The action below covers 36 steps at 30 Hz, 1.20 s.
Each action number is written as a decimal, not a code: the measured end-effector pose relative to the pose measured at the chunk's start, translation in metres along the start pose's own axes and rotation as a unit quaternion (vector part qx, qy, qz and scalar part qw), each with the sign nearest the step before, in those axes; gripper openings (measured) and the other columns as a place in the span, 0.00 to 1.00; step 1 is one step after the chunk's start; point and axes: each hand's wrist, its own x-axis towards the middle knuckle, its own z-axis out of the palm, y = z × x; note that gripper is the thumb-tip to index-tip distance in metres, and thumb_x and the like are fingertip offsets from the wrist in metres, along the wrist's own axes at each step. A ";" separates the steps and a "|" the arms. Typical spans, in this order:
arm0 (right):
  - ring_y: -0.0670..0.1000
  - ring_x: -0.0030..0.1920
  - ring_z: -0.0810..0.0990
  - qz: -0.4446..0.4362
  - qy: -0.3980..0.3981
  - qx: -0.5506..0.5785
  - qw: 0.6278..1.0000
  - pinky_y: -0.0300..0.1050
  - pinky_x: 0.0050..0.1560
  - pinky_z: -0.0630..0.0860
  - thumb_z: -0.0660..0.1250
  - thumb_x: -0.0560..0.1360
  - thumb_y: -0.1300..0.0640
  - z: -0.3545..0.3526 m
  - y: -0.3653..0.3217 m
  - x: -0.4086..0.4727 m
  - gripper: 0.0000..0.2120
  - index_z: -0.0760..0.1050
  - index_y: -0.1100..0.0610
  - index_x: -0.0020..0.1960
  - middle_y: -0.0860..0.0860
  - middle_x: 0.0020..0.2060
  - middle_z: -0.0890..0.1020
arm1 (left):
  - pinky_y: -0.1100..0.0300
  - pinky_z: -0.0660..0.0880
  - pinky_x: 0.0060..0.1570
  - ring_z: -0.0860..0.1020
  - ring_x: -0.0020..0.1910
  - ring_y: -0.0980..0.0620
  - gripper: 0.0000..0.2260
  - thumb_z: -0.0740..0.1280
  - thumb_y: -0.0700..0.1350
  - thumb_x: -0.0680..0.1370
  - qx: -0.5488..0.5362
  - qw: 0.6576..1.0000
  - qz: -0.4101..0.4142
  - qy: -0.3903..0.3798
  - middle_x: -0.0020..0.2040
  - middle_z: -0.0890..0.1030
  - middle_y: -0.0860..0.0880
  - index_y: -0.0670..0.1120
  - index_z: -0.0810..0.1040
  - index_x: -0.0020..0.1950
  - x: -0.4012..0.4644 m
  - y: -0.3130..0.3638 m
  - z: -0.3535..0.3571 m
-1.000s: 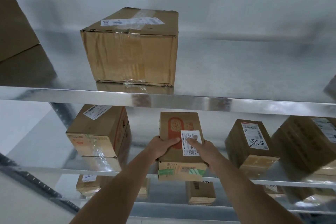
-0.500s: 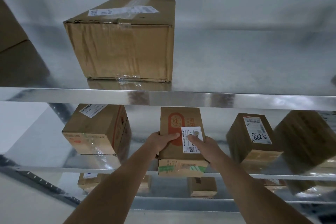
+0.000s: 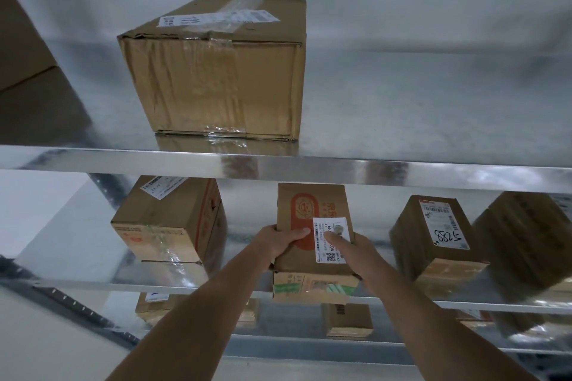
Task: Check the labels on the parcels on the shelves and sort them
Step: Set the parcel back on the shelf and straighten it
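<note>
A small parcel (image 3: 312, 226) at the middle shelf (image 3: 93, 284) edge is gripped by the left hand (image 3: 278, 241), thumb across its top, and by the right hand (image 3: 356, 252), thumb laid on its white label (image 3: 332, 240). Above, a larger box (image 3: 216, 71) is seen.

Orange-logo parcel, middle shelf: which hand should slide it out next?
Left, probably. The left hand already grips the orange-logo parcel's left edge, thumb on top. The right hand holds the right edge, but its forefinger lies on the white label.
</note>
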 end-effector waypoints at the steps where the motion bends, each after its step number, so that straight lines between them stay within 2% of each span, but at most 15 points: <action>1: 0.54 0.52 0.87 -0.002 0.002 -0.001 1.000 0.58 0.63 0.79 0.71 0.79 0.49 0.001 0.000 -0.001 0.10 0.82 0.52 0.56 0.52 0.50 0.88 | 0.58 0.76 0.36 0.82 0.42 0.51 0.22 0.77 0.57 0.72 0.000 1.000 0.002 0.001 0.46 0.84 0.50 0.47 0.80 0.60 0.000 -0.001 0.000; 7: 0.53 0.48 0.87 -0.003 0.004 0.002 1.000 0.53 0.58 0.82 0.71 0.79 0.47 0.004 -0.005 -0.009 0.12 0.81 0.54 0.57 0.52 0.47 0.88 | 0.63 0.76 0.33 0.82 0.40 0.54 0.23 0.76 0.56 0.74 -0.017 0.999 0.040 0.015 0.54 0.85 0.46 0.45 0.80 0.64 -0.001 -0.006 0.003; 10: 0.54 0.49 0.87 0.034 0.009 0.007 0.999 0.55 0.59 0.81 0.70 0.79 0.46 0.005 -0.006 -0.011 0.15 0.81 0.56 0.57 0.53 0.46 0.88 | 0.61 0.76 0.38 0.81 0.43 0.51 0.25 0.75 0.58 0.75 -0.011 0.999 0.037 0.019 0.59 0.84 0.44 0.45 0.79 0.66 -0.005 -0.004 0.004; 14: 0.58 0.52 0.85 0.069 0.000 0.051 0.996 0.57 0.63 0.78 0.55 0.82 0.35 0.001 -0.014 -0.016 0.28 0.80 0.58 0.60 0.57 0.48 0.87 | 0.59 0.76 0.41 0.81 0.46 0.48 0.24 0.74 0.59 0.75 0.000 0.999 0.029 0.024 0.58 0.84 0.43 0.44 0.79 0.63 -0.011 -0.001 -0.003; 17: 0.55 0.42 0.84 0.058 0.008 0.103 0.993 0.46 0.41 0.79 0.48 0.85 0.39 -0.015 -0.012 -0.017 0.25 0.79 0.51 0.54 0.54 0.39 0.86 | 0.51 0.83 0.48 0.85 0.47 0.46 0.27 0.74 0.62 0.73 -0.044 0.998 0.030 0.013 0.52 0.86 0.45 0.42 0.81 0.60 -0.008 -0.004 -0.006; 19: 0.54 0.41 0.86 0.032 0.006 0.086 0.996 0.41 0.35 0.80 0.51 0.86 0.42 -0.024 -0.016 -0.016 0.23 0.77 0.54 0.65 0.55 0.45 0.86 | 0.48 0.83 0.51 0.86 0.48 0.42 0.26 0.74 0.61 0.74 -0.096 0.995 0.032 -0.004 0.50 0.87 0.44 0.42 0.80 0.62 -0.005 -0.010 -0.001; 21: 0.52 0.40 0.86 0.012 0.012 0.064 0.998 0.37 0.32 0.79 0.57 0.84 0.44 -0.027 -0.022 -0.020 0.20 0.67 0.51 0.72 0.52 0.50 0.83 | 0.47 0.83 0.50 0.86 0.48 0.41 0.23 0.71 0.57 0.78 -0.136 0.990 0.045 -0.011 0.50 0.87 0.42 0.41 0.78 0.65 -0.005 -0.014 0.005; 22: 0.51 0.42 0.85 0.007 0.013 0.046 0.999 0.37 0.34 0.80 0.63 0.82 0.42 -0.029 -0.026 -0.024 0.21 0.62 0.46 0.71 0.50 0.52 0.80 | 0.46 0.83 0.51 0.86 0.49 0.41 0.23 0.70 0.56 0.79 -0.139 0.989 0.051 -0.007 0.52 0.87 0.42 0.42 0.77 0.67 -0.006 -0.015 0.007; 23: 0.52 0.47 0.84 0.001 0.019 0.026 0.999 0.41 0.41 0.83 0.70 0.75 0.36 -0.033 -0.025 -0.023 0.33 0.57 0.41 0.73 0.50 0.56 0.79 | 0.45 0.82 0.53 0.85 0.51 0.41 0.23 0.68 0.55 0.81 -0.134 0.989 0.059 0.001 0.55 0.86 0.42 0.43 0.74 0.71 -0.005 -0.017 0.008; 25: 0.56 0.58 0.82 -0.008 0.036 -0.033 0.999 0.54 0.58 0.82 0.76 0.62 0.28 -0.034 -0.025 -0.022 0.54 0.56 0.46 0.79 0.51 0.65 0.78 | 0.45 0.79 0.60 0.82 0.58 0.42 0.24 0.64 0.54 0.83 -0.096 0.992 0.075 0.018 0.63 0.82 0.44 0.50 0.66 0.78 -0.006 -0.018 0.008; 28: 0.56 0.61 0.80 -0.034 0.077 -0.110 0.990 0.57 0.63 0.78 0.75 0.61 0.27 -0.027 -0.024 -0.022 0.51 0.63 0.51 0.75 0.48 0.62 0.79 | 0.48 0.77 0.61 0.81 0.56 0.45 0.17 0.56 0.53 0.87 -0.040 0.997 0.065 0.016 0.60 0.82 0.46 0.49 0.73 0.73 -0.006 -0.015 0.007; 30: 0.56 0.62 0.78 -0.033 0.103 -0.151 0.983 0.59 0.64 0.77 0.72 0.51 0.20 -0.021 -0.023 -0.018 0.58 0.66 0.50 0.72 0.47 0.62 0.79 | 0.52 0.78 0.53 0.82 0.52 0.45 0.22 0.55 0.58 0.86 -0.044 0.999 0.016 0.016 0.58 0.83 0.43 0.44 0.78 0.67 -0.009 -0.009 0.008; 32: 0.56 0.64 0.76 -0.039 0.108 -0.174 0.978 0.58 0.64 0.76 0.70 0.50 0.21 -0.014 -0.019 -0.012 0.59 0.65 0.50 0.73 0.49 0.63 0.78 | 0.55 0.76 0.43 0.83 0.48 0.45 0.33 0.53 0.69 0.81 -0.076 0.997 -0.029 0.006 0.52 0.85 0.43 0.42 0.81 0.56 -0.014 -0.004 0.007; 34: 0.56 0.64 0.76 -0.033 0.097 -0.146 0.984 0.57 0.64 0.76 0.73 0.53 0.25 -0.006 -0.021 -0.015 0.58 0.61 0.50 0.75 0.51 0.64 0.77 | 0.57 0.76 0.38 0.83 0.42 0.47 0.37 0.53 0.76 0.75 -0.080 0.996 -0.040 -0.025 0.42 0.85 0.46 0.43 0.81 0.46 -0.012 -0.006 0.004; 36: 0.53 0.57 0.80 -0.030 0.074 -0.076 0.994 0.52 0.57 0.80 0.76 0.66 0.35 0.000 -0.019 -0.015 0.43 0.60 0.48 0.72 0.50 0.61 0.78 | 0.58 0.77 0.35 0.83 0.38 0.48 0.32 0.57 0.72 0.77 -0.096 0.993 -0.021 -0.058 0.36 0.86 0.47 0.44 0.81 0.48 -0.013 -0.007 -0.002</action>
